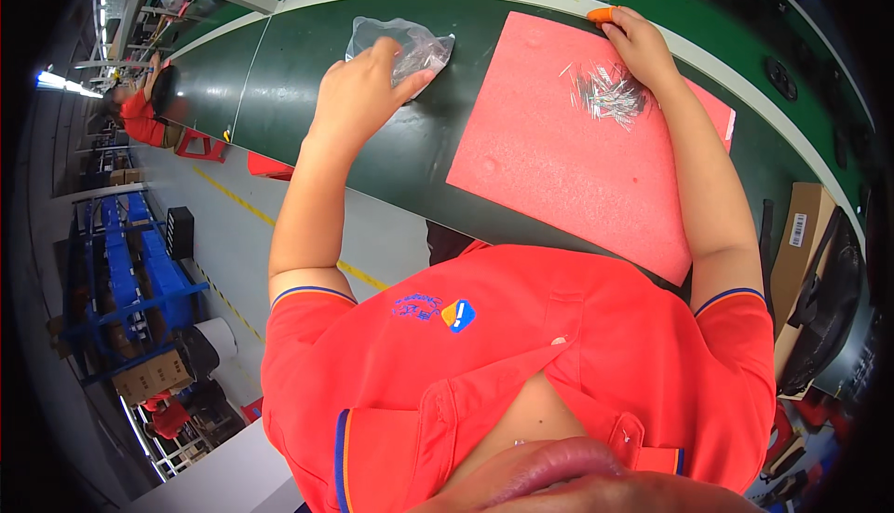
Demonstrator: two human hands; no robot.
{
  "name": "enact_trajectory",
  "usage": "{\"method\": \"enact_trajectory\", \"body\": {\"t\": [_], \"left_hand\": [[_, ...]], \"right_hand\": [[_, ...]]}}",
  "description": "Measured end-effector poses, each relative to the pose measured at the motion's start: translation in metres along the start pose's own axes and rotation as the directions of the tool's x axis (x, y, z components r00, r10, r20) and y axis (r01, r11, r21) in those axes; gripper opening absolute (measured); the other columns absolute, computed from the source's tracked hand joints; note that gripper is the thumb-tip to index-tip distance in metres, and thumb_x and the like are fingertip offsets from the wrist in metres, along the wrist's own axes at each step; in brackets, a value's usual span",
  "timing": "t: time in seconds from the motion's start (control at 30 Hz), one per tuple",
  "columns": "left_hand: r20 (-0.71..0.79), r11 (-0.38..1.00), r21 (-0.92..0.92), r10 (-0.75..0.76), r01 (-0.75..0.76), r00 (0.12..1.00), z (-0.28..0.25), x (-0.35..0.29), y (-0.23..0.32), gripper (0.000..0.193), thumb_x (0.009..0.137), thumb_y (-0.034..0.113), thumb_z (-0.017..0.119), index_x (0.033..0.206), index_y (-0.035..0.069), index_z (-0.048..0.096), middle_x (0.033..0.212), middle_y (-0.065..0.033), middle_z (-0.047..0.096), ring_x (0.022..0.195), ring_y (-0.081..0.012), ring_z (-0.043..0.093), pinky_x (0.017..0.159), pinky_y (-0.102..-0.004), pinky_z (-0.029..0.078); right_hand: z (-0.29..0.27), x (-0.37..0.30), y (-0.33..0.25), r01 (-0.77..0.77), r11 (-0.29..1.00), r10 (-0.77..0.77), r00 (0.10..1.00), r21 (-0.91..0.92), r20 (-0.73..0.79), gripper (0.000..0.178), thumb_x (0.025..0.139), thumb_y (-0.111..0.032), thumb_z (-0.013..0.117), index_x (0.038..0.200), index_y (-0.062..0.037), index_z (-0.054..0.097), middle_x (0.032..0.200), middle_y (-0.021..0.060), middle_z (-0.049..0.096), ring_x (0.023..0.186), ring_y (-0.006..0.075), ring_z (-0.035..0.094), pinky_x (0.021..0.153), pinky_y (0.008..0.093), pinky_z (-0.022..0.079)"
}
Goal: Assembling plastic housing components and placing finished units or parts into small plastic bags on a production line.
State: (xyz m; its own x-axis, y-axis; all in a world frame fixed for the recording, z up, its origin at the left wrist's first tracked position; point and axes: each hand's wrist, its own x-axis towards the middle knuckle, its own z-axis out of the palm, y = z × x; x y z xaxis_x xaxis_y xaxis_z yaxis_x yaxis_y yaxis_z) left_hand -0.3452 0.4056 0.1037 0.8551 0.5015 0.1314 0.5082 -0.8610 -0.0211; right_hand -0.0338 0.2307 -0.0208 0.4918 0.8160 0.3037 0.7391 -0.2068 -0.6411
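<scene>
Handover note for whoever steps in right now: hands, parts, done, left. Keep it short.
Left hand: gripping the clear plastic bag on the green belt.
Right hand: orange cot on one fingertip, resting at the far edge of the red foam pad, beside the pile of small metal parts.
Done: parts lie heaped on the pad.
Left: pile looks unsorted; whether the bag still holds parts cannot be told.

table: the work table runs across the far half of the scene, before the person.
foam mat: the foam mat lies on the table, right of centre.
small parts: a heap of small parts sits on the mat's far right part.
right hand: the right hand rests at the mat's far edge, just beyond the heap.
plastic bag: the plastic bag lies on the table, left of the mat and apart from it.
left hand: the left hand lies on the bag's near side.
cardboard box: a cardboard box stands off the table, far right.
</scene>
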Motion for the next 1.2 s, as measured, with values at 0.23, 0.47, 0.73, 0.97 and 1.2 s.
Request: {"method": "enact_trajectory", "body": {"t": [0.23, 0.47, 0.73, 0.97, 1.2], "left_hand": [[0.102, 0.98, -0.087, 0.188, -0.179, 0.977, 0.011, 0.017, -0.002, 0.055, 0.086, 0.039, 0.061, 0.134, 0.016, 0.047, 0.105, -0.0175, 0.064, 0.09, -0.0353, 0.062, 0.079, -0.0424, 0.049], [-0.073, 0.986, -0.102, 0.128, -0.135, 0.989, 0.002, 0.003, 0.021, 0.039, 0.085, 0.023, 0.064, 0.121, 0.011, 0.058, 0.108, -0.012, 0.065, 0.096, -0.0339, 0.061, 0.08, -0.0397, 0.049], [-0.106, 0.625, -0.573, 0.585, -0.53, 0.804, 0.067, -0.042, 0.123, 0.059, 0.077, 0.036, 0.073, 0.128, 0.014, 0.054, 0.138, -0.0127, 0.045, 0.13, -0.0328, 0.04, 0.108, -0.0486, 0.03], [-0.133, 0.639, -0.501, 0.609, -0.583, 0.782, 0.102, -0.061, 0.146, 0.078, 0.073, 0.055, 0.068, 0.136, 0.015, 0.046, 0.145, -0.015, 0.036, 0.137, -0.0346, 0.028, 0.111, -0.0561, 0.019], [-0.228, 0.661, -0.464, 0.554, -0.59, 0.801, 0.112, -0.072, 0.144, 0.082, 0.07, 0.058, 0.069, 0.135, 0.013, 0.047, 0.144, -0.0178, 0.036, 0.137, -0.0358, 0.028, 0.111, -0.0572, 0.018]], "right_hand": [[0.004, -0.001, 0.01, 0.142, 0.99, -0.144, 0.983, -0.023, -0.113, 0.018, 0.089, -0.012, 0.055, 0.101, 0.0004, 0.061, 0.1, 0.016, 0.061, 0.092, 0.0335, 0.059, 0.08, 0.0369, 0.047], [0.002, -0.002, 0.006, 0.143, 0.989, -0.141, 0.989, 0.036, -0.046, 0.019, 0.09, -0.013, 0.055, 0.104, -0.0006, 0.06, 0.099, 0.0156, 0.061, 0.091, 0.032, 0.059, 0.079, 0.035, 0.046], [0.001, 0.003, 0.008, 0.086, 0.996, -0.084, 0.994, 0.023, -0.069, 0.019, 0.089, -0.012, 0.057, 0.104, -0.0021, 0.062, 0.096, 0.0129, 0.061, 0.086, 0.0288, 0.06, 0.076, 0.0331, 0.047], [0.013, 0.0, 0.011, 0.266, 0.954, -0.286, 0.946, -0.139, -0.151, 0.019, 0.09, -0.013, 0.053, 0.102, -0.0037, 0.065, 0.103, 0.0167, 0.063, 0.101, 0.0353, 0.058, 0.087, 0.0384, 0.046], [-0.007, 0.008, 0.024, -0.144, 0.907, 0.1, 0.987, 0.395, 0.13, 0.028, 0.095, -0.014, 0.053, 0.118, -0.0013, 0.061, 0.111, 0.007, 0.064, 0.097, 0.0115, 0.058, 0.083, 0.0238, 0.046]]}}
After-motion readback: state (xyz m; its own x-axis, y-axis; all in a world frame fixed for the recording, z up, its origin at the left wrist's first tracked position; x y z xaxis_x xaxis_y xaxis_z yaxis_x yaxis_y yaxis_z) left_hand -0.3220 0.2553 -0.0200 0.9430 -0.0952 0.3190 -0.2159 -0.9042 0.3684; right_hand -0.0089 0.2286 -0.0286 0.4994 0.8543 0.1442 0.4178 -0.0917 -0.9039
